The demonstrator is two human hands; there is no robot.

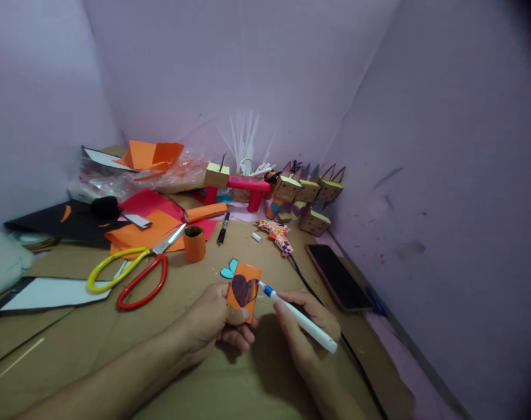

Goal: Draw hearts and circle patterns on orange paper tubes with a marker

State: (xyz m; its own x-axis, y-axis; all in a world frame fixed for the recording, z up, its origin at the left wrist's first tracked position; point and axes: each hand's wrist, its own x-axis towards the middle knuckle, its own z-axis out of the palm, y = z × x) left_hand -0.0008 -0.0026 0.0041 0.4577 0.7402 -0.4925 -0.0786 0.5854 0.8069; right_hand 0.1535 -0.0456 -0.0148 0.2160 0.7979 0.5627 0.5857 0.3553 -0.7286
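Observation:
My left hand (pixel 219 318) is closed around a small orange paper-covered tube (pixel 249 273) that bears a dark purple heart. My right hand (pixel 307 326) grips a white marker (pixel 307 321) with a blue collar. The marker's tip meets the upper right edge of the heart. Just behind the orange tube, a light blue heart-shaped paper cutout (pixel 229 269) with a dark outline lies on the cardboard. A short orange tube (pixel 194 244) stands upright farther back. Beside it, open scissors (pixel 154 252) with one yellow and one red handle rest on the left.
A glue gun (pixel 278 234) with a black cord and a phone (pixel 339 277) lie to the right. Box-headed figures (pixel 309 192) stand at the back. Orange paper (pixel 152 230), black sheets (pixel 59 221) and a longer orange tube (pixel 206 212) spread across the back left. Walls rise behind and right.

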